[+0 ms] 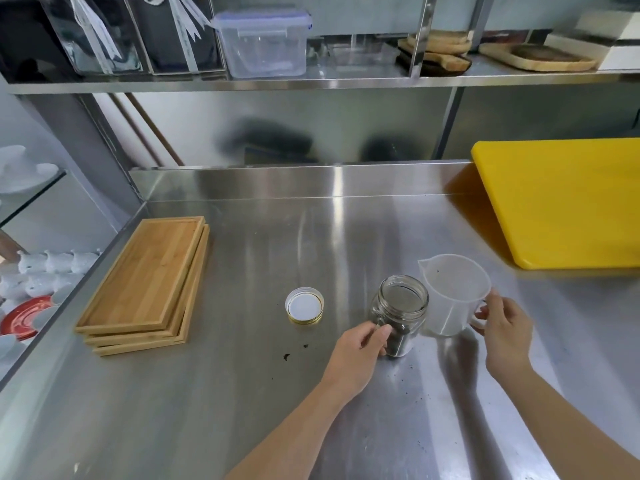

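Left hand [360, 344] grips the open glass jar [401, 315] low on the steel worktop [242, 393] — right hand [507, 329] grips the plastic jug [453, 292] handle, jug touching jar. Lid [304, 305] lies apart, leftward.

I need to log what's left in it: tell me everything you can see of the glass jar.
The glass jar is clear, with a threaded neck and an open mouth, no lid on. It stands upright on the steel counter, holding dark loose matter in its lower part. The left hand grips its lower side; the plastic jug stands close on its right, contact unclear.
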Motion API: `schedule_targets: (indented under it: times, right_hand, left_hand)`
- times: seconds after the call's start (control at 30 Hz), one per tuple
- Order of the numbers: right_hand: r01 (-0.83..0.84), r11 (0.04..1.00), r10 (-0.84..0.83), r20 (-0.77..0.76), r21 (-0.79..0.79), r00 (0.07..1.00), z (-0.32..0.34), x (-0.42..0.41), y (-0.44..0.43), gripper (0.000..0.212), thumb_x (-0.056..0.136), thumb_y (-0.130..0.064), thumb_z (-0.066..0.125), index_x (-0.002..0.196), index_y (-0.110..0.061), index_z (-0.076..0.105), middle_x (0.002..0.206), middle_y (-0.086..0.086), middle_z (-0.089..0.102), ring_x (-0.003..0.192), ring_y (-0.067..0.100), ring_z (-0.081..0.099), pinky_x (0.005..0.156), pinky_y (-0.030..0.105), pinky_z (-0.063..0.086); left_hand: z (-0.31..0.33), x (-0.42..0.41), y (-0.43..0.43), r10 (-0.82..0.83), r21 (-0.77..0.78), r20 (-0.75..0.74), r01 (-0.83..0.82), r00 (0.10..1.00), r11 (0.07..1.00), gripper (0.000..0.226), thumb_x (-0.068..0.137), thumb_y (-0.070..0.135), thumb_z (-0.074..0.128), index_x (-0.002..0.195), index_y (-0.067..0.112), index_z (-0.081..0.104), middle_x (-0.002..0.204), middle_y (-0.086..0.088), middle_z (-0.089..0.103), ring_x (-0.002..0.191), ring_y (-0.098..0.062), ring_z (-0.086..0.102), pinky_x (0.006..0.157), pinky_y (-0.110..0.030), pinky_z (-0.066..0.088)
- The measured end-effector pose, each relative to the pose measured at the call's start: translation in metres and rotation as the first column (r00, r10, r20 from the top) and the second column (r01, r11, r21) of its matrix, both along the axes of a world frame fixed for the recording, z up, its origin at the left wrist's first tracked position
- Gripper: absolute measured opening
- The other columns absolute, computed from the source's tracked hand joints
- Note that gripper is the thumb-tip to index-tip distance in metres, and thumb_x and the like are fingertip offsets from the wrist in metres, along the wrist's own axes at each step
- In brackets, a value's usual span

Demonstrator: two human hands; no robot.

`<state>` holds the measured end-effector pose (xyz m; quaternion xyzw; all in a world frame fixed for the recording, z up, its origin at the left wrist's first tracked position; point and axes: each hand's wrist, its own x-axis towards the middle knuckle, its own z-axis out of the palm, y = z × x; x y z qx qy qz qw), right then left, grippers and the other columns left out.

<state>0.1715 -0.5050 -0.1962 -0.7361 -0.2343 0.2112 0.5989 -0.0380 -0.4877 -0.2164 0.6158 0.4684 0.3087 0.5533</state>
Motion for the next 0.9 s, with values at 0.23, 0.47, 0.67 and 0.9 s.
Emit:
schedule_targets:
  times: [0.23,0.47,0.67,0.9]
  right_hand:
    - [0.018,1.000,-0.017,0.057,-0.022,0.998,-0.004,-0.001,-0.009,0.033,0.095,-0.035,0.040,0.114,-0.011,0.052,0.115,0.014,0.057,0.102,0.028,0.055,0.094,0.047,0.046]
    - [0.027,0.991,-0.075,0.368,0.133,0.927,0.019,-0.006,-0.016,0.043,0.086,-0.045,0.044,0.119,-0.018,0.045,0.119,0.005,0.047,0.104,0.016,0.045,0.096,0.049,0.040]
    - [-0.379,0.901,0.220,0.528,0.213,0.820,0.023,-0.033,-0.025,0.032,0.083,-0.034,0.049,0.109,-0.016,0.047,0.096,0.006,0.049,0.085,0.006,0.049,0.076,0.010,0.039]
    - [-0.612,0.790,0.562,0.448,-0.041,0.695,-0.002,-0.057,-0.030,0.052,0.076,-0.033,0.069,0.119,-0.037,0.039,0.118,-0.017,0.045,0.110,0.001,0.045,0.093,0.010,0.035]
  left_hand:
    - [0.000,0.001,0.000,-0.002,-0.024,-0.003,0.002,1.000,1.000,0.032,0.088,0.043,0.050,0.060,0.026,0.053,0.060,0.011,0.055,0.062,-0.008,0.048,0.069,-0.028,0.041]
    - [0.005,-0.001,-0.004,-0.006,-0.008,-0.014,0.006,1.000,1.000,0.034,0.093,0.037,0.048,0.067,0.015,0.054,0.067,0.006,0.056,0.064,-0.007,0.046,0.069,-0.024,0.039]
    - [0.003,0.003,-0.003,0.030,0.024,-0.059,-0.029,0.998,0.999,0.037,0.092,0.039,0.047,0.064,0.014,0.050,0.079,-0.006,0.050,0.075,-0.014,0.045,0.074,-0.025,0.037]
    - [0.006,-0.002,-0.004,0.066,0.004,-0.075,-0.066,0.995,0.998,0.024,0.094,0.028,0.049,0.073,0.017,0.056,0.106,-0.007,0.048,0.083,0.017,0.046,0.077,0.001,0.032]
